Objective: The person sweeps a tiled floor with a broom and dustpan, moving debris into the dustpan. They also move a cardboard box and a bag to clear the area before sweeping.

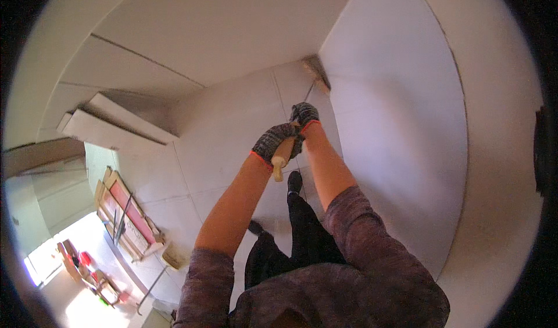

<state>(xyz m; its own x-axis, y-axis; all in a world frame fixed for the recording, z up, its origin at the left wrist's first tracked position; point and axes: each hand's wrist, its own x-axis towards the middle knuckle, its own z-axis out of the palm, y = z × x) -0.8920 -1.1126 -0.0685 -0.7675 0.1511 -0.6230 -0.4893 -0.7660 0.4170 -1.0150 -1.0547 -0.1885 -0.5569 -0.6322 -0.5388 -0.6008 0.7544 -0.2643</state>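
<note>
My left hand (275,141), in a grey knit glove with an orange cuff, is closed around a light wooden handle (282,157) with a narrow rounded end. Just beyond it my right hand (305,113), gloved alike, grips farther along the same tool. A thin dark rod (309,92) runs from the right hand towards the floor corner. At its far end a tan, broad piece (317,75) lies against the wall's foot; whether it is the tool's head, I cannot tell. The fingers are partly hidden.
Pale walls (392,110) meet the jointed floor (218,153) in a corner. Long pale boards (117,125) lean at the left. Wooden-framed pieces with red panels (130,214), a long-handled tool with a tan head (173,257) and assorted items (89,271) are at the lower left.
</note>
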